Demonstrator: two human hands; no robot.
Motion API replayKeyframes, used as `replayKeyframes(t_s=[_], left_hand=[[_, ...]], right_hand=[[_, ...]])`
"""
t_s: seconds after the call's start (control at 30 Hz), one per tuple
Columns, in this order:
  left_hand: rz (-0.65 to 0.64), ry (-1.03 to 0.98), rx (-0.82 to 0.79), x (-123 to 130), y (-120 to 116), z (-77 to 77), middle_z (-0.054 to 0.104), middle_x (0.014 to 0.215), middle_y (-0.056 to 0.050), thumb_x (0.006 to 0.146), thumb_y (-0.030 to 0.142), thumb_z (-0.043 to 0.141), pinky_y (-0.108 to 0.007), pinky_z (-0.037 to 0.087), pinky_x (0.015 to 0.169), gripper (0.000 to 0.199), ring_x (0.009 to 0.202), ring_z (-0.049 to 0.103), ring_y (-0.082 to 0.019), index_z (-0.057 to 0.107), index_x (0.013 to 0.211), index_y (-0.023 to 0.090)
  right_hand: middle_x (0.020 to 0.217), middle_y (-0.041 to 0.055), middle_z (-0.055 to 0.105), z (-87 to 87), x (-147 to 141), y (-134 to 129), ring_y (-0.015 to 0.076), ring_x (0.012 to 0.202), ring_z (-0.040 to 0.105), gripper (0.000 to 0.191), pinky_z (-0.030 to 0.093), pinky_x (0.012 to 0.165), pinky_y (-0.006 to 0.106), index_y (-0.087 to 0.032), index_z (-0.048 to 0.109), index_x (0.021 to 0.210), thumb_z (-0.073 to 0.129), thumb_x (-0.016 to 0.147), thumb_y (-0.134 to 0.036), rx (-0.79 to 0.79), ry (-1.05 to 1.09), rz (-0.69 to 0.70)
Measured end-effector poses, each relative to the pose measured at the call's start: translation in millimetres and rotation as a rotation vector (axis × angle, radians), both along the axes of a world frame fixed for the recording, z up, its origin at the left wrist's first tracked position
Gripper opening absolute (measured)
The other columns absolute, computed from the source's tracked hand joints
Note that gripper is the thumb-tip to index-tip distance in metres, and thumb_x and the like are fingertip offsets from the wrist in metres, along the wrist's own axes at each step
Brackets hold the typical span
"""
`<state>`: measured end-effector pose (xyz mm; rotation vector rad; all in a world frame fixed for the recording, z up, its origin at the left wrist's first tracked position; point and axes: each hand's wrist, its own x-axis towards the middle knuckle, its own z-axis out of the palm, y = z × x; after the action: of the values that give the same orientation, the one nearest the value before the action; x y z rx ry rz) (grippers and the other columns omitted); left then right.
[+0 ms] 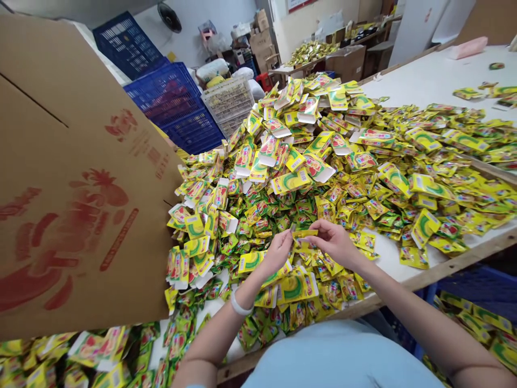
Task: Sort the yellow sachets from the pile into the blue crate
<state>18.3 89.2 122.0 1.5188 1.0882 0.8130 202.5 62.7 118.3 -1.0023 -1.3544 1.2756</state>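
Between my two hands is a small yellow candy box (305, 234), held level above the heap. My left hand (279, 250) pinches its left end. The fingers of my right hand (332, 242) are closed on its right end and lower edge. Under and around the hands lie small green and yellow candy packets (262, 213). Several yellow boxes (297, 285) rest just below the hands near the table edge. Beyond my hands rises a pile of yellow boxes with open white flaps (288, 180).
A big brown carton (81, 215) with red print stands at the left. Blue crates (173, 102) and a white crate (228, 102) are stacked behind the pile. The table's wooden edge (452, 264) runs along the front right. A blue crate (476, 285) sits below it.
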Motion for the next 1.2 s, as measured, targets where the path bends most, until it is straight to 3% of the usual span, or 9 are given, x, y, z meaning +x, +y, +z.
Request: replayKeyframes(t_s=[0.2,0.3,0.4,0.53,0.7,0.83,0.97,1.03,1.2], left_hand=[[0.093,-0.108,0.06,15.2,-17.9,7.5,0.063,0.076,-0.002,0.083,0.063,0.064,-0.028,0.048,0.073,0.047,0.076,0.057,-0.017,0.067,0.086,0.016],[0.128,-0.031,0.175,23.6,-18.6,3.9,0.061,0.077,-0.003,0.09,0.06,0.055,-0.03,0.048,0.074,0.046,0.077,0.056,-0.018,0.069,0.085,0.017],[0.059,0.155,0.478,28.0,-4.9,1.3,0.064,0.097,-0.008,0.097,0.052,0.046,-0.038,0.047,0.092,0.042,0.099,0.056,-0.023,0.073,0.099,0.02],[0.1,0.59,0.853,22.9,50.0,8.1,0.057,0.126,-0.015,0.095,0.043,0.053,-0.047,0.036,0.108,0.042,0.124,0.047,-0.029,0.062,0.131,0.021],[0.157,0.921,0.993,4.6,116.7,29.2,0.048,0.148,-0.015,0.089,0.02,0.058,-0.055,0.02,0.118,0.046,0.146,0.029,-0.034,0.057,0.134,0.019],[0.004,0.893,1.059,-12.7,92.5,47.7,0.068,0.127,-0.008,0.093,0.021,0.052,-0.06,0.01,0.121,0.034,0.133,0.051,-0.029,0.065,0.124,0.026],[-0.234,0.682,0.963,-27.7,29.1,53.0,0.074,0.109,-0.004,0.089,0.026,0.061,-0.054,0.025,0.119,0.032,0.104,0.068,-0.022,0.066,0.12,0.031],[-0.094,0.401,0.837,-28.6,5.6,46.7,0.073,0.114,-0.006,0.087,0.031,0.066,-0.049,0.037,0.113,0.042,0.108,0.067,-0.022,0.06,0.129,0.029],[-0.008,-0.242,0.121,-16.4,-13.4,19.3,0.047,0.15,-0.017,0.081,0.062,0.066,-0.045,0.047,0.107,0.074,0.135,0.051,-0.031,0.05,0.14,0.02]], right_hand=[[0.086,0.0027,0.06,-6.9,-3.4,5.9,0.0149,0.069,0.055,0.044,0.045,0.055,0.025,-0.019,0.053,0.107,0.073,0.076,-0.044,0.117,-0.177,-0.28],[0.118,0.0118,0.061,-10.6,-3.6,6.5,0.0207,0.098,0.061,0.066,0.055,0.067,0.029,-0.021,0.049,0.127,0.074,0.074,-0.053,0.026,0.019,-0.172],[0.1,0.0074,0.068,-13.4,-2.3,7.6,0.0205,0.089,0.067,0.055,0.059,0.071,0.032,-0.021,0.06,0.11,0.072,0.074,-0.061,-0.094,0.253,-0.033],[0.067,-0.0019,0.059,-19.5,6.4,8.3,0.0136,0.05,0.06,0.045,0.051,0.043,0.026,-0.02,0.059,0.083,0.076,0.072,-0.061,-0.22,0.331,-0.187],[0.109,0.0131,0.066,-29.1,27.9,3.6,0.0171,0.064,0.068,0.031,0.058,0.051,0.031,-0.018,0.066,0.089,0.063,0.089,-0.05,0.078,-0.066,-0.278],[0.149,0.0223,0.042,-28.4,39.1,-1.7,0.0223,0.087,0.071,0.024,0.06,0.074,0.039,-0.018,0.07,0.107,0.05,0.097,-0.026,0.437,-0.629,-0.302],[0.145,0.0199,0.049,-20.0,29.7,-0.5,0.0226,0.094,0.071,0.026,0.06,0.08,0.038,-0.018,0.069,0.111,0.048,0.095,-0.016,0.516,-0.688,-0.115],[0.132,0.0161,0.059,-15.0,16.1,-1.5,0.024,0.106,0.067,0.024,0.059,0.087,0.038,-0.019,0.07,0.107,0.05,0.096,-0.02,0.495,-0.487,-0.024],[0.122,0.0094,0.061,-6.2,-14.9,-19.3,0.0163,0.075,0.067,0.024,0.061,0.052,0.027,-0.02,0.071,0.097,0.06,0.091,-0.04,0.002,0.059,0.287]])
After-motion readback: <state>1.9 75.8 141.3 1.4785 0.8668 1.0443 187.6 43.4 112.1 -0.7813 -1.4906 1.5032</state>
